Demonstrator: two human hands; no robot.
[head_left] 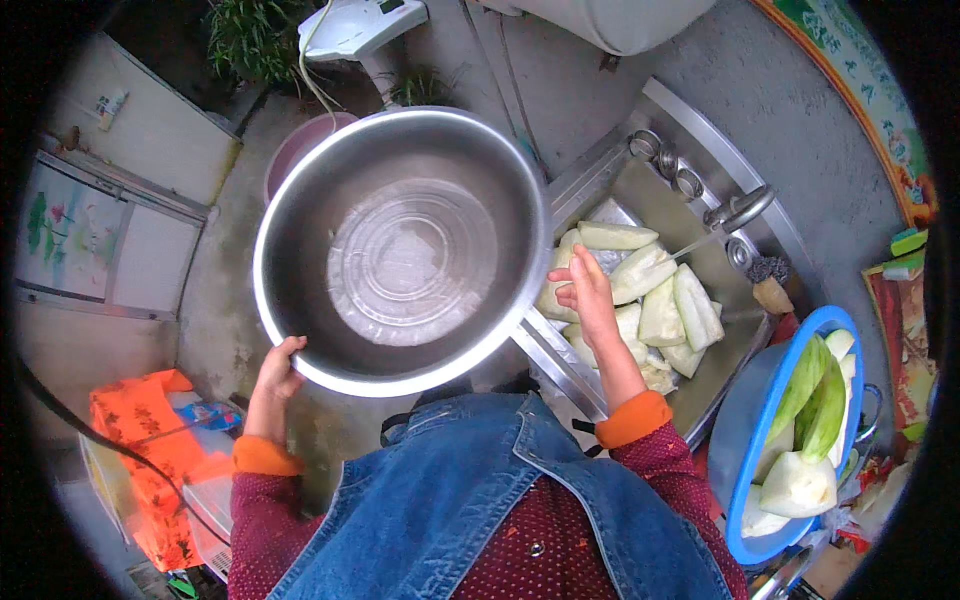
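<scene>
A wide stainless steel basin (405, 165), with a wet-looking, ringed bottom, is tilted toward me in front of my body. My left hand (278, 372) grips its rim at the lower left, thumb over the edge and the other fingers largely hidden. On the other side, my right hand (592, 300) is above the sink with its fingers partly stretched out, close to the basin's right rim; whether they touch is hard to tell. Below it, several pale green peeled gourd pieces (660, 315) lie in the steel sink (735, 350). A thin water stream falls from the faucet (745, 210).
At the right, a blue tub (735, 515) holds more pale and green gourd pieces (800, 485). A dark scrubber (770, 268) lies by the sink's edge. Beyond the basin are a pink tub (290, 160) and a white pedestal washbasin (355, 25). Orange cloth (145, 440) hangs at left.
</scene>
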